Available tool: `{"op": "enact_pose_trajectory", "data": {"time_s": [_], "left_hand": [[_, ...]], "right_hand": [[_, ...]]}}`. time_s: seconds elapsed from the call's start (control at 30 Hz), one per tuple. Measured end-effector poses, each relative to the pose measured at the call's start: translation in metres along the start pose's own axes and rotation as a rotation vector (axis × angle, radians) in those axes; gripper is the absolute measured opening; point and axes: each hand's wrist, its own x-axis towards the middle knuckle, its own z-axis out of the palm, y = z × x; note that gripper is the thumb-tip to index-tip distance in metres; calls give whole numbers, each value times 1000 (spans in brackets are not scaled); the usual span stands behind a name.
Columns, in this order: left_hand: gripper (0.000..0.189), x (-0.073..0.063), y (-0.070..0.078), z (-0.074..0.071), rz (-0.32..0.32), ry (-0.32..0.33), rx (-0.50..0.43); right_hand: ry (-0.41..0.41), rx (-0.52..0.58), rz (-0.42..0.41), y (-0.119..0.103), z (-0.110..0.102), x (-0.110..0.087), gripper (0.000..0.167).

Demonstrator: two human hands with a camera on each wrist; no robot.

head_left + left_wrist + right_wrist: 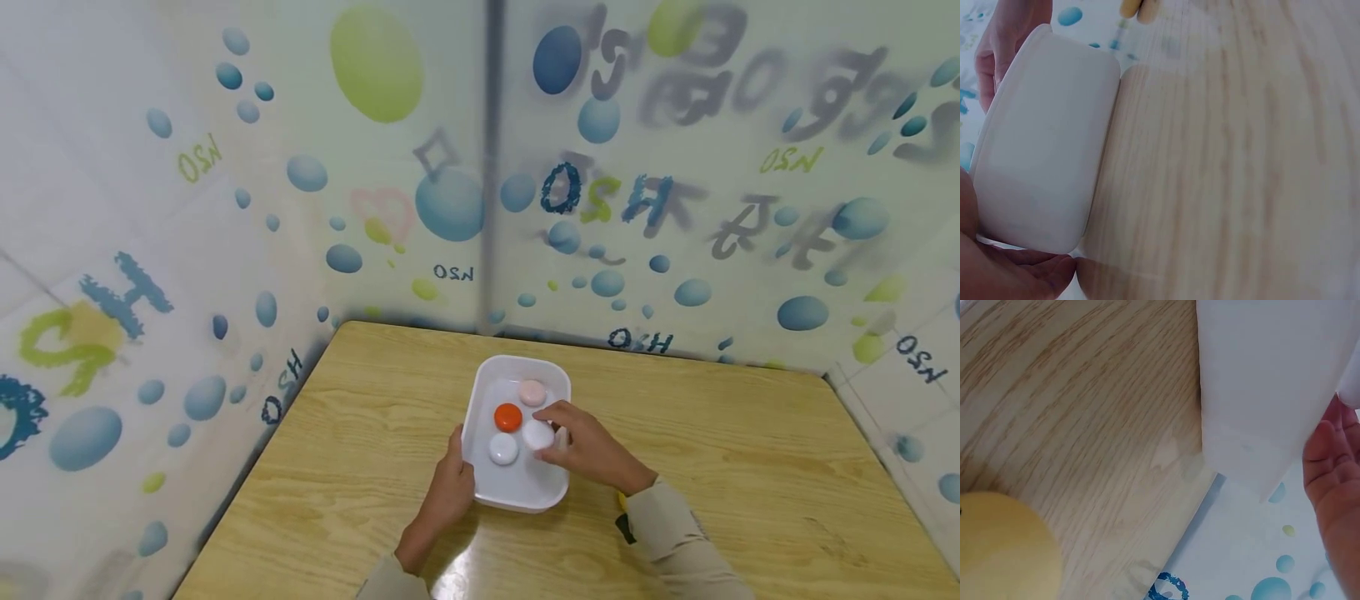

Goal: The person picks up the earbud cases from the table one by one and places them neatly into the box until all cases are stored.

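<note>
A white rectangular tray (516, 497) with raised walls sits on the wooden table. Inside it lie a pale pink round disc (532, 393), an orange-red disc (507, 417) and a glossy white disc (503, 449). My left hand (447, 485) grips the tray's left wall, thumb up at the rim; in the left wrist view its fingers (1054, 275) curl along the tray's lower edge. Over the tray's right side, my right hand (588, 442) pinches another white disc (537, 434) between thumb and fingers. The right wrist view shows that hand beyond the tray wall (1266, 381).
A yellow round object (1007, 547) lies on the table, mostly hidden by the right sleeve (675, 533) in the head view, with a dark green piece (625, 529) beside it. Patterned curtains (450, 204) hang along the table's far and left edges.
</note>
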Motion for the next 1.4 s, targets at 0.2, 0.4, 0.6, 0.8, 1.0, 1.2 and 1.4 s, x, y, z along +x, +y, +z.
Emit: {"op": "enact_pose_trajectory", "data": {"time_s": [0.2,0.4,0.6,0.8,1.0,1.2,1.4], "left_hand": [[61,-1,0,1,14,3,9],[60,0,0,1,3,0,7],[61,-1,1,1,-6,8,23],[61,-2,2,0,15,3,11],[61,-3,2,1,13,10,20],[61,-3,1,2,7,14,18],[61,-3,2,2,1,16,23]], "right_hand": [[-22,3,-40,-1,4,3,44],[-45,-6,-34,-4,8,4,43],[-73,-76,-64,-4,12,5,45],[-97,-109,-66,-5,14,6,49],[-105,-140,-81,-4,14,5,52],[-90,-123,-88,-4,14,3,48],[-74,-124,-90,-2,14,1,44]]}}
